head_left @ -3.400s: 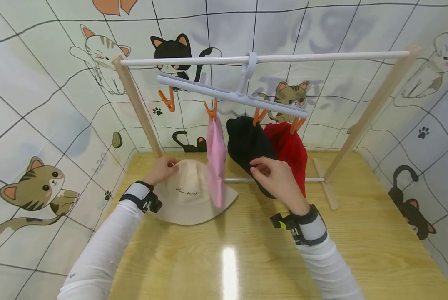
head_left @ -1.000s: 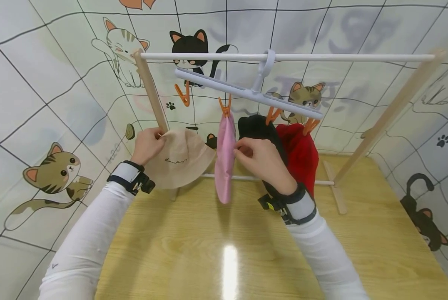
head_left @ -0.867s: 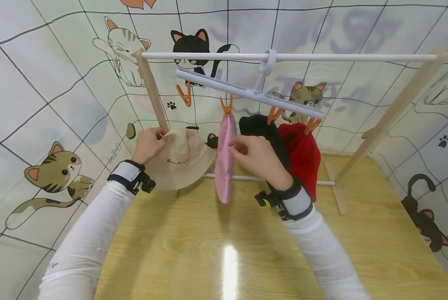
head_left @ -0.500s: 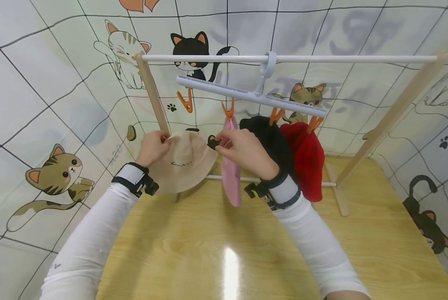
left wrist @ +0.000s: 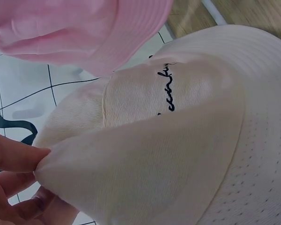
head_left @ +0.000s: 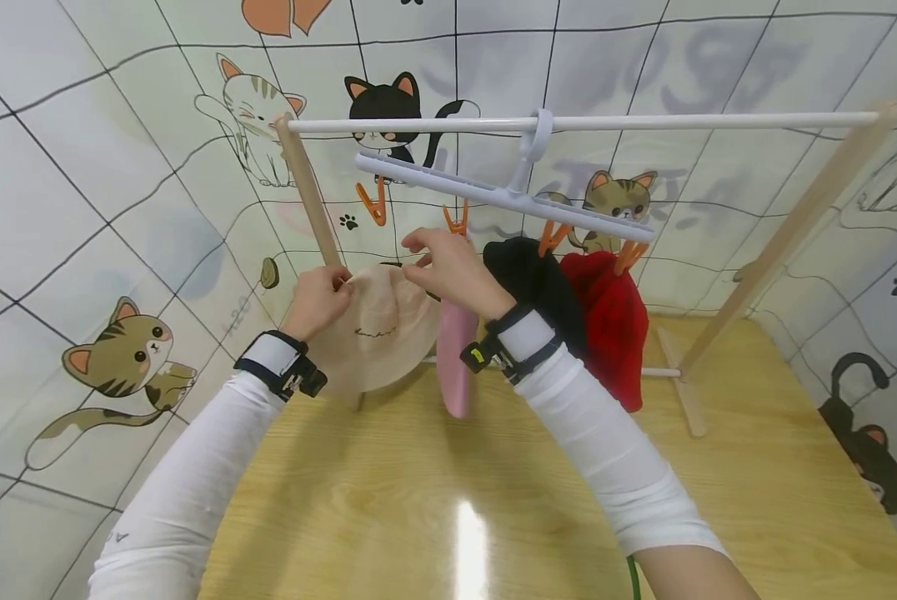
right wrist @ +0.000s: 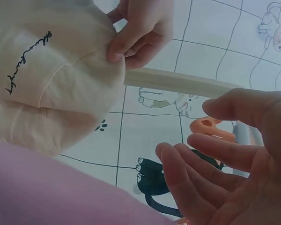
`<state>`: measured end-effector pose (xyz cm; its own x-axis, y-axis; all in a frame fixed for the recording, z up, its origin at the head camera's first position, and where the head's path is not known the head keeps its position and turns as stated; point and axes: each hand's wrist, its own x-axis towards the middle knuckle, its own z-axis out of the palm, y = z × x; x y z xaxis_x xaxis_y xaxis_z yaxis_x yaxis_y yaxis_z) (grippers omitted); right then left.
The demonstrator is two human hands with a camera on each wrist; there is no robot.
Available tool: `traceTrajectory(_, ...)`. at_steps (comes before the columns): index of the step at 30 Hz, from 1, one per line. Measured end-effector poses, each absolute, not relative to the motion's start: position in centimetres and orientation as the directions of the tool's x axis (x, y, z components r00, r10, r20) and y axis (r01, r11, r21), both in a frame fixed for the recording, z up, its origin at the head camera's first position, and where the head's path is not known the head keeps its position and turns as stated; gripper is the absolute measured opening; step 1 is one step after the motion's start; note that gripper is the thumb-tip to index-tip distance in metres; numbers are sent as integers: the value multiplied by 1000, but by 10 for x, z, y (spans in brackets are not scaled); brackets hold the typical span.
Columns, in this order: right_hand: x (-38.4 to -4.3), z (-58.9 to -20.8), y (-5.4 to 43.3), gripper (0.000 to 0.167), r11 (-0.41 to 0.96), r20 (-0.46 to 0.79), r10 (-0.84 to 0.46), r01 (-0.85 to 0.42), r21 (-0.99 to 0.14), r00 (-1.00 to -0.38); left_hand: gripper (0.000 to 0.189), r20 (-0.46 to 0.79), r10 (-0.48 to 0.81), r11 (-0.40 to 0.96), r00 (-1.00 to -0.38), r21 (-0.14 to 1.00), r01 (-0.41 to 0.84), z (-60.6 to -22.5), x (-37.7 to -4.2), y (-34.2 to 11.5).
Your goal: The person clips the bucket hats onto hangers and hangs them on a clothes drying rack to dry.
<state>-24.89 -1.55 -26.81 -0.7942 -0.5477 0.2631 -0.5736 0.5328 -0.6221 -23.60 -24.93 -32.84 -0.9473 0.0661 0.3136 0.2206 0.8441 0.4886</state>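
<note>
My left hand [head_left: 318,302] pinches the crown of a cream bucket hat [head_left: 379,354] with dark script, holding it raised near the rack's left post. The left wrist view shows thumb and fingers on the hat's cloth [left wrist: 131,168]. My right hand [head_left: 454,268] is raised in front of a hanging pink hat [head_left: 458,362], thumb and fingers apart with nothing between them. Up and left of it hangs an orange clip [head_left: 373,204] that grips nothing. In the right wrist view, an orange clip [right wrist: 210,129] shows behind the spread fingers.
A pale blue hanger [head_left: 486,195] hangs tilted from the rack's white bar [head_left: 681,122]. Clipped to it farther right are a black hat [head_left: 542,292] and a red hat [head_left: 606,333]. The rack stands on a wooden table [head_left: 388,500] before cat-print walls.
My left hand has lifted the cream hat off the table. My right hand has moved left and up, from the black hat across the pink one, and its fingers have spread.
</note>
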Motion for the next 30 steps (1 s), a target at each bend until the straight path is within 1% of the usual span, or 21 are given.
traceTrajectory(5, -260, -265, -25, 39, 561, 255, -506, -539, -629, -824, 16, 355, 56, 838, -933, 492, 237, -325, -234, -249)
traceTrajectory(9, -267, -264, -30, 41, 550, 255, -478, -513, -659, -840, 16, 364, 51, 838, -930, 491, 238, -322, -232, -249)
traceTrajectory(17, -281, -267, -46, 43, 400, 280, -437, -463, -791, -855, 13, 360, 59, 839, -931, 487, 241, -316, -229, -249)
traceTrajectory(20, -287, -269, -52, 43, 351, 255, -451, -433, -830, -855, 13, 354, 70, 841, -933, 481, 246, -315, -227, -249)
traceTrajectory(23, -292, -273, -58, 43, 245, 210, -457, -350, -904, -864, 11, 362, 76, 842, -929, 476, 255, -315, -225, -249)
traceTrajectory(26, -295, -275, -63, 43, 78, 175, -433, -230, -970, -884, 10, 384, 84, 844, -920, 463, 270, -315, -223, -251)
traceTrajectory(28, -296, -275, -66, 41, -37, 149, -414, -147, -988, -898, 9, 395, 88, 846, -915, 456, 278, -315, -223, -252)
traceTrajectory(30, -297, -274, -70, 39, -120, 133, -409, -91, -989, -903, 10, 401, 92, 847, -911, 450, 283, -314, -222, -254)
